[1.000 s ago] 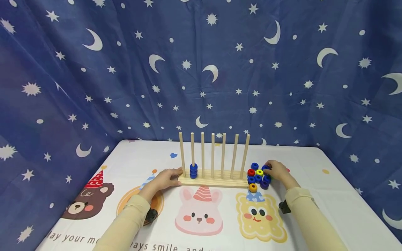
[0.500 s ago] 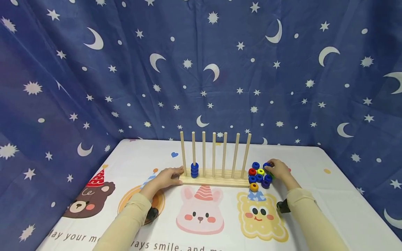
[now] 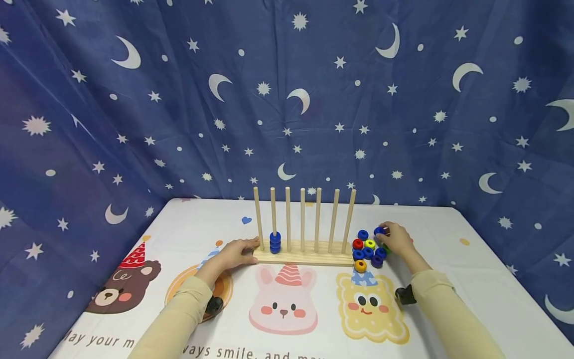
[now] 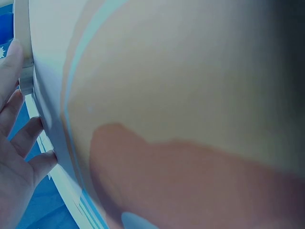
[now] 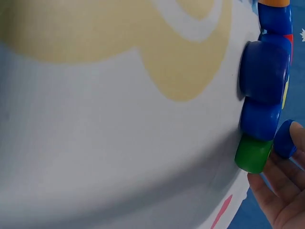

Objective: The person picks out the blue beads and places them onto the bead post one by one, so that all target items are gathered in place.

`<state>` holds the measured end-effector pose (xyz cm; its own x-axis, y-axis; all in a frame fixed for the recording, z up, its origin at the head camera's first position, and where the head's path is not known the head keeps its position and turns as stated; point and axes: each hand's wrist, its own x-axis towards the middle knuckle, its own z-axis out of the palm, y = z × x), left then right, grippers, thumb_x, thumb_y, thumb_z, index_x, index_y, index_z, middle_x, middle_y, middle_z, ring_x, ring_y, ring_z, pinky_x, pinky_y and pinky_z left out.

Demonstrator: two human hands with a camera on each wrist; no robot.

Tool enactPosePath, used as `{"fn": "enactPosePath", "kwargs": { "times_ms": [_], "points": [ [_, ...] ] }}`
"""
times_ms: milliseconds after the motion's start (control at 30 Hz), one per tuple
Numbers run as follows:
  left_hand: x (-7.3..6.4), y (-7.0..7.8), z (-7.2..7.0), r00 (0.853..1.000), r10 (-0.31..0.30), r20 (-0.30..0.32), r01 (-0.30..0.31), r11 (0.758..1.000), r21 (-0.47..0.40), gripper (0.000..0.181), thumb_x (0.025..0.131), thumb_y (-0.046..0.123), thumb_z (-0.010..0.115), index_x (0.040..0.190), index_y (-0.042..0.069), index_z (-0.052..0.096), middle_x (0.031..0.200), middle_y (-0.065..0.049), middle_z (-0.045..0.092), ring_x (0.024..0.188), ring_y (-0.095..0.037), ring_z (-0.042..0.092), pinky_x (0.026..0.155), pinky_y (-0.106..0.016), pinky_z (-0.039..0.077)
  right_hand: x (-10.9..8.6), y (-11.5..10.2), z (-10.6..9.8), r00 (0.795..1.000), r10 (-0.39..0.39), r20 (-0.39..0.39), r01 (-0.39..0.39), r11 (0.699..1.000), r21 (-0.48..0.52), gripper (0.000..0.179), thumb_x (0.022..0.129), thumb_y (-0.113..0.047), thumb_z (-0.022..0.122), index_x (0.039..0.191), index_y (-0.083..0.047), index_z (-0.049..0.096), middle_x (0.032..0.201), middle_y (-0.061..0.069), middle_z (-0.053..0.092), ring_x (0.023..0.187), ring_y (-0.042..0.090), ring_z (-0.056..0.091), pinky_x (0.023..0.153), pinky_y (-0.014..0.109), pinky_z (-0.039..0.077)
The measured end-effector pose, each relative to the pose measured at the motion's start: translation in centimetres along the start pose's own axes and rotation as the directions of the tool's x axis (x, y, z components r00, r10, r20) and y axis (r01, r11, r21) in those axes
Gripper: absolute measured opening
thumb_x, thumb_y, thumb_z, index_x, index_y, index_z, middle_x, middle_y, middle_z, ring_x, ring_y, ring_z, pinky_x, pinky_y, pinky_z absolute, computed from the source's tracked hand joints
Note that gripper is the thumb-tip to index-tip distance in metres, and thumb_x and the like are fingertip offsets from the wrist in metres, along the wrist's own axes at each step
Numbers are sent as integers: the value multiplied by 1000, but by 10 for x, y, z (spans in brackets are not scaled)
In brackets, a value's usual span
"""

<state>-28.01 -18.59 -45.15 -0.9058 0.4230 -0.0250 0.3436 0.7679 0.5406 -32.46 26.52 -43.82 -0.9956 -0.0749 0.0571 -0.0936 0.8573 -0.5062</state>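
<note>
A wooden peg rack [image 3: 309, 259] with several upright pegs stands on the table. Three blue beads [image 3: 275, 243] are stacked on its second peg from the left. My left hand [image 3: 235, 253] rests at the rack's left end, thumb at the front corner; the left wrist view shows its fingers spread, touching the wood and the cloth. My right hand [image 3: 398, 240] pinches a blue bead [image 5: 285, 139] between thumb and fingers, at the far right side of a bead cluster. Just beside those fingers sits a green bead [image 5: 253, 153], mostly hidden in the head view.
Right of the rack lie loose beads: a red one [image 3: 357, 244], a yellow one [image 3: 369, 244], an orange one [image 3: 360, 266], a purple one [image 3: 376, 261] and several blue. A white cartoon-print cloth [image 3: 475, 299] covers the table; a starry blue curtain [image 3: 269, 99] hangs behind.
My right hand has shifted slightly up and back, and the blue bead it pinches has moved away from the cluster with it. The left hand stays at the rack's end.
</note>
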Motion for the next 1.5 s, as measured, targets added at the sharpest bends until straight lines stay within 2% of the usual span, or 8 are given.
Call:
{"fn": "enactPosePath", "kwargs": {
  "times_ms": [300, 667, 867, 1200, 1500],
  "points": [
    [0, -1, 2, 1000, -12, -2, 12, 1000, 10, 57, 83, 24, 71, 131, 0, 53, 143, -14, 45, 132, -39, 41, 110, -51, 33, -8, -1, 1, 999, -26, -32, 27, 999, 30, 40, 91, -13, 59, 122, 12, 53, 112, 32, 60, 100, 43, 61, 84, 51, 53],
    [-1, -1, 1, 1000, 1, -11, -1, 1000, -1, 56, 82, 22, 71, 130, -1, 54, 142, -16, 45, 131, -40, 41, 110, -52, 33, -12, -7, -9, 988, -118, -98, 127, 987, 94, 36, 90, -9, 60, 119, 13, 55, 106, 32, 62, 94, 43, 63, 85, 51, 53],
    [0, -1, 3, 1000, 7, -2, -7, 1000, -12, 56, 83, 22, 71, 131, 0, 54, 143, -15, 44, 133, -39, 40, 111, -51, 32, -16, -10, -13, 990, -125, -70, 132, 986, 101, 38, 91, -11, 61, 121, 11, 55, 108, 32, 62, 95, 42, 63, 85, 50, 54],
    [0, -1, 0, 1000, 0, -6, 0, 1000, -2, 56, 82, 23, 71, 130, -1, 54, 143, -15, 45, 132, -39, 40, 111, -51, 32, -22, -21, -19, 979, -201, -42, 204, 975, 83, 40, 91, -13, 62, 123, 9, 56, 107, 28, 64, 94, 39, 64, 84, 48, 56],
    [0, -2, 1, 1000, 2, -4, -2, 1000, 4, 56, 82, 23, 71, 130, -1, 54, 143, -16, 44, 132, -39, 40, 110, -51, 33, -32, -36, -30, 955, -294, -23, 295, 950, 106, 39, 90, -11, 63, 122, 9, 56, 109, 26, 65, 94, 36, 66, 84, 46, 56]
  ]
}}
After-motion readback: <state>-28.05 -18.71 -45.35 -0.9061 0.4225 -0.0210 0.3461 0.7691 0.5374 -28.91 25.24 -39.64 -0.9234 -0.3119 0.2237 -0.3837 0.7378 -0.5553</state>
